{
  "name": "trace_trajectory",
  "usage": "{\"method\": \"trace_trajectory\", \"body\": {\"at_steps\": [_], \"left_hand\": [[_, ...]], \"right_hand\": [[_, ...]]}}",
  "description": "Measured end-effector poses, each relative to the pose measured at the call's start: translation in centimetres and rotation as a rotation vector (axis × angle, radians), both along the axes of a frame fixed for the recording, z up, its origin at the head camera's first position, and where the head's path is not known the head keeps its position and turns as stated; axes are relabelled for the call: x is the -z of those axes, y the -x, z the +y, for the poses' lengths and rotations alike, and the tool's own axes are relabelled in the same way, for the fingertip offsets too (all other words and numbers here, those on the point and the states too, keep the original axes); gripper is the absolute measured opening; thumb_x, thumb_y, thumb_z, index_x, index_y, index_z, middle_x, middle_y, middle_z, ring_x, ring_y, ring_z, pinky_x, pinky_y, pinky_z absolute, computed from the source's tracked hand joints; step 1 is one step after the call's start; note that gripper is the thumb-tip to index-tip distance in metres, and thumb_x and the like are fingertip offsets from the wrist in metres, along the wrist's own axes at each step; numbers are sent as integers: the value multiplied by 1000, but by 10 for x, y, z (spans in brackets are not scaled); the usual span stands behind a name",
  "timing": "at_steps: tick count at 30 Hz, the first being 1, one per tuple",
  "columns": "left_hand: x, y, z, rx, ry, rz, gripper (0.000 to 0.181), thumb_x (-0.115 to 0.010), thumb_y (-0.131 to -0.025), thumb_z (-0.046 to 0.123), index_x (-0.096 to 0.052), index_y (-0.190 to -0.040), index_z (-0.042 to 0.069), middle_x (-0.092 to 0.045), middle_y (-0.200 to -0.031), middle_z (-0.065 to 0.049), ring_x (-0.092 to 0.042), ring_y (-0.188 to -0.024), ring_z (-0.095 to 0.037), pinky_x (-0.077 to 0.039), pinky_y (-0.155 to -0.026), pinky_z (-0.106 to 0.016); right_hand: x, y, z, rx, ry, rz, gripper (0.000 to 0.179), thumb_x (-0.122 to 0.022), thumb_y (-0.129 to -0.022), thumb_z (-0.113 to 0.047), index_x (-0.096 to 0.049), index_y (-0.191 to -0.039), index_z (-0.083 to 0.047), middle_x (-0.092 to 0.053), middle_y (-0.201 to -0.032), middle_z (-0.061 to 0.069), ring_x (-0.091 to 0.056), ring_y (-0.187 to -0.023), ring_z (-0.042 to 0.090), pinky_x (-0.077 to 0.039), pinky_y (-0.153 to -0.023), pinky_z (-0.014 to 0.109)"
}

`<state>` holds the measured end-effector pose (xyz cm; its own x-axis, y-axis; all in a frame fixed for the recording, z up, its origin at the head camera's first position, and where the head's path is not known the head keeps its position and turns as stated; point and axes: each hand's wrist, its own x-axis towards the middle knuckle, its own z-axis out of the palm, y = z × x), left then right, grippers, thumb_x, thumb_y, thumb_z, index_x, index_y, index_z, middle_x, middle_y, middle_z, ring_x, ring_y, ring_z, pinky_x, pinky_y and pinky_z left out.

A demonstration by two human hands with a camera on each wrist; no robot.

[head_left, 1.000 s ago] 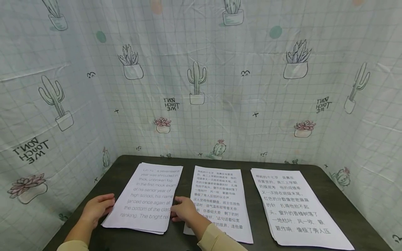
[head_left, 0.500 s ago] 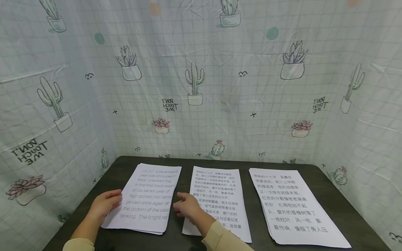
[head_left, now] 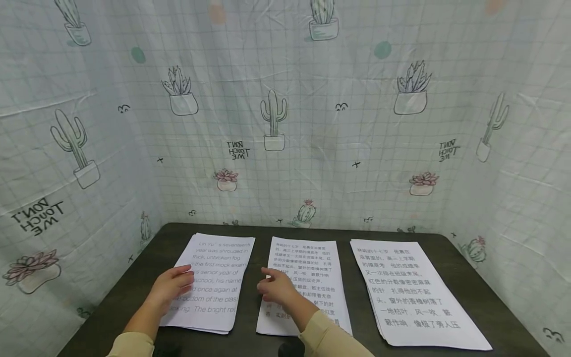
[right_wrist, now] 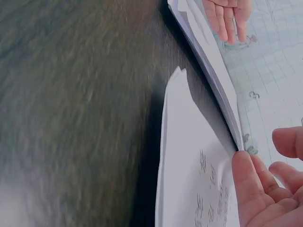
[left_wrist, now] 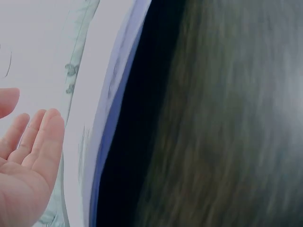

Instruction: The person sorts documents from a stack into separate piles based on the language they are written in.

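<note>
A stack of white paper with large English print lies at the left in the head view. My left hand hovers over its left side, fingers extended and nothing in them. In the middle lies a second stack, printed in small Chinese characters. My right hand is above the left edge of that one, fingers loosely bent and holding nothing. Both palms face each other. The left wrist view shows the left hand with fingers spread up beside the thumb; in the right wrist view the right hand overlaps the middle stack.
A third stack with larger Chinese print lies on the right, its lower sheets showing along the left edge. All three lie on a dark table. A cactus-patterned curtain closes off the back and both sides.
Both hands have come off the left stack's edges. The left hand has moved right, over that stack; the right hand has moved right and slightly up, over the middle stack.
</note>
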<state>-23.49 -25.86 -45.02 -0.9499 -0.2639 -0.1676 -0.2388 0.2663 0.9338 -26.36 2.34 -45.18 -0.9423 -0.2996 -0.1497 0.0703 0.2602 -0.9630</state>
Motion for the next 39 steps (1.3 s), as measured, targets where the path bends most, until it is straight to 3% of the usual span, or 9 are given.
{"method": "trace_trajectory", "body": {"at_steps": [7,28,39], "left_hand": [[7,9,19,65,-49,46,50,-58,-94,7,-45,-139,-11,-51,-138,-32,-63,-111,-26,-55,-96,-41],[10,27,85,167,-180,89,46,-62,-87,-2,-52,-131,-13,-59,-126,-32,-66,-104,-25,-58,-89,-39],[10,28,111,261,-227,90,49,-61,-85,-5,-48,-132,-16,-57,-127,-34,-65,-106,-29,-57,-92,-42]], "right_hand": [[2,5,14,4,-1,12,59,-63,-85,-4,-46,-142,4,-67,-110,20,-69,-91,21,-61,-75,37],[0,10,80,92,-72,9,57,-63,-89,-7,-46,-142,4,-64,-116,21,-67,-96,21,-60,-84,38],[1,8,116,165,-107,32,51,-63,-90,-8,-51,-138,3,-65,-117,20,-66,-97,22,-60,-81,38]]}}
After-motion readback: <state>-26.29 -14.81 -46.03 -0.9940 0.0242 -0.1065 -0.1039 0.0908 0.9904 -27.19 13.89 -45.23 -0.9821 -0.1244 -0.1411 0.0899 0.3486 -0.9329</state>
